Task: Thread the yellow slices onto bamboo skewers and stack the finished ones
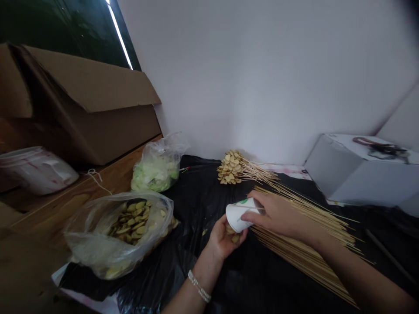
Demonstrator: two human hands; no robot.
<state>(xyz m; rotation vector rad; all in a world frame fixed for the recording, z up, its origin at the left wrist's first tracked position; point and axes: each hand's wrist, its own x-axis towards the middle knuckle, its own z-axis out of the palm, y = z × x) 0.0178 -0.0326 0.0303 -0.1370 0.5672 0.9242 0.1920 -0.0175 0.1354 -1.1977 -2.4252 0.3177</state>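
Note:
My right hand [266, 213] is wrapped round a white paper cup [238, 216] with a green mark, tipped over to the left. Under its lower end my left hand [224, 242] is cupped, palm up, with several thin yellowish slices [234, 237] in it that look like potato. The inside of the cup is hidden. To the right and partly behind my right arm lies a spread of long thin bamboo skewers [304, 257]. Further back, a bunch of skewers threaded with slices [231, 167] rests by the wall.
An open clear plastic bag of slices [131, 222] stands at the left. Behind it sits a tied bag of pale green vegetable [155, 172]. A cardboard box [108, 131], a white tub [42, 170] and a white box [356, 174] surround the black plastic sheet [186, 244].

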